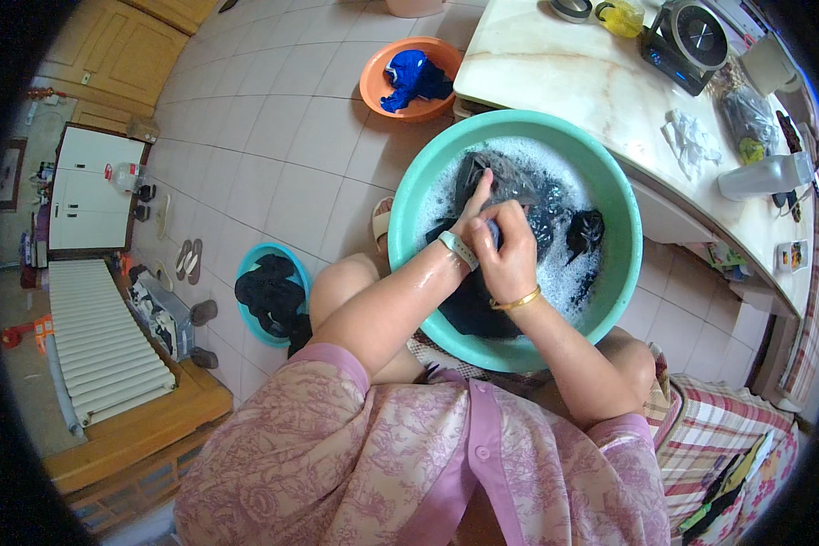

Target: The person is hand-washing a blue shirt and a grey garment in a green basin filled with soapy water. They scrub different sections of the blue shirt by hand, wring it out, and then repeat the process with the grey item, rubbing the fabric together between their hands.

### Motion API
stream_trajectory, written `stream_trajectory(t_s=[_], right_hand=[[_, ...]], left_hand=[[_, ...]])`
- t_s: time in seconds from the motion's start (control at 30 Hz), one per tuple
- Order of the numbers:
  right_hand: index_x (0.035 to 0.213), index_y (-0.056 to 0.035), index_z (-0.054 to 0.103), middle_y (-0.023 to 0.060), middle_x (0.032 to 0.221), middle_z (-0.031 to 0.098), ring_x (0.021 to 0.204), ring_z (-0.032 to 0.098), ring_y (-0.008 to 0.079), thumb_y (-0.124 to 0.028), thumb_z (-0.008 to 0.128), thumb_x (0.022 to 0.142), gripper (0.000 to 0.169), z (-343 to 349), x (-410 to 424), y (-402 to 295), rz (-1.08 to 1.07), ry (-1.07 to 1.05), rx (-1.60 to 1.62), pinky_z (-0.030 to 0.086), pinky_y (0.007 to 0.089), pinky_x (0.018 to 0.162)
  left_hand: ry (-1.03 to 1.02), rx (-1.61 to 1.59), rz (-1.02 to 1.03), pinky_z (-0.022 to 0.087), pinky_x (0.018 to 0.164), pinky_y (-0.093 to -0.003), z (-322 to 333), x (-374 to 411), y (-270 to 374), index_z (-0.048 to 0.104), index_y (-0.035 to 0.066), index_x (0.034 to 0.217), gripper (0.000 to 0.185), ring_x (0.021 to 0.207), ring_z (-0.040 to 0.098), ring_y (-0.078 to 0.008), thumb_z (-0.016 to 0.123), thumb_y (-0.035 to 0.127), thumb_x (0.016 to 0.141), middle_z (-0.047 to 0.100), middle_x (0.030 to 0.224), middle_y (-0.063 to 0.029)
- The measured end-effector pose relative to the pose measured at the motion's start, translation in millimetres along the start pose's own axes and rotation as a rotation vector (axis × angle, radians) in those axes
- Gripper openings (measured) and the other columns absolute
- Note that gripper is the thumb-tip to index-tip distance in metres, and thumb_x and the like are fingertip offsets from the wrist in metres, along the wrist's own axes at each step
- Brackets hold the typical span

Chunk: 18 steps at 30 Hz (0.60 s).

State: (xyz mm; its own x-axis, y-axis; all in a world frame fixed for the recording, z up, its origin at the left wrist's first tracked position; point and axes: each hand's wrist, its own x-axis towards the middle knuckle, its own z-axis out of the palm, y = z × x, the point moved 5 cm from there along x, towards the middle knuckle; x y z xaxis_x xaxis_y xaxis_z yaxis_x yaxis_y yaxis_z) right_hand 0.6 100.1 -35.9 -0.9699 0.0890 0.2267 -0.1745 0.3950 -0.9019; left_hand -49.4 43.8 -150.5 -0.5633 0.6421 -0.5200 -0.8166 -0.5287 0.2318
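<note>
In front of me a large green plastic basin (624,286) holds sudsy water with dark wet garments in it. My left hand (476,203), with a pale watch band at its wrist, is over the dark clothing (474,304), its index finger pointing out. My right hand (510,256), wearing a gold bangle (516,299), overlaps it, fingers curled around a small grey-blue item (494,233). Whether that item is cloth or something else is unclear. A grey sheer fabric (508,179) bulges from the foam (573,290) beyond my fingers. The rest of my left fingers are hidden.
An orange basin (372,95) with blue clothing (409,75) is on the tiled floor. Left of my knee stands a blue basin (249,256) with black clothes (266,290). A marble-topped table (559,61) borders the green basin, bearing a bottle (757,176) and crumpled tissue (693,143).
</note>
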Motion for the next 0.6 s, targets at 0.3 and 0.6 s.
stream_trajectory(t_s=[0.3, 0.6], right_hand=[[0.077, -0.0060, 0.058, 0.0157, 0.078, 0.059, 0.068, 0.060, 0.0388, -0.027, 0.065, 0.087, 0.025, -25.8, 23.3, 64.8, 0.022, 0.204, -0.414, 0.049, 0.0468, 0.059], [0.072, -0.0060, 0.056, 0.0147, 0.073, 0.057, 0.065, 0.060, 0.0363, -0.024, 0.065, 0.086, 0.024, -17.3, 18.7, 27.5, -0.151, 0.148, -0.337, 0.047, 0.0447, 0.056]], left_hand=[[0.457, 0.088, 0.239, 0.050, 0.086, -0.0326, 21.0, -14.2, -30.1, 0.064, 0.008, 0.105, 0.040, 0.098, 0.060, -0.0175, 0.053, 0.046, 0.099, 0.065, 0.104, -0.0047], [0.336, 0.052, 0.233, 0.047, 0.093, -0.0381, 6.0, -9.0, -23.4, 0.060, 0.013, 0.109, 0.038, 0.100, 0.058, -0.0183, 0.044, 0.047, 0.101, 0.063, 0.102, -0.0030]])
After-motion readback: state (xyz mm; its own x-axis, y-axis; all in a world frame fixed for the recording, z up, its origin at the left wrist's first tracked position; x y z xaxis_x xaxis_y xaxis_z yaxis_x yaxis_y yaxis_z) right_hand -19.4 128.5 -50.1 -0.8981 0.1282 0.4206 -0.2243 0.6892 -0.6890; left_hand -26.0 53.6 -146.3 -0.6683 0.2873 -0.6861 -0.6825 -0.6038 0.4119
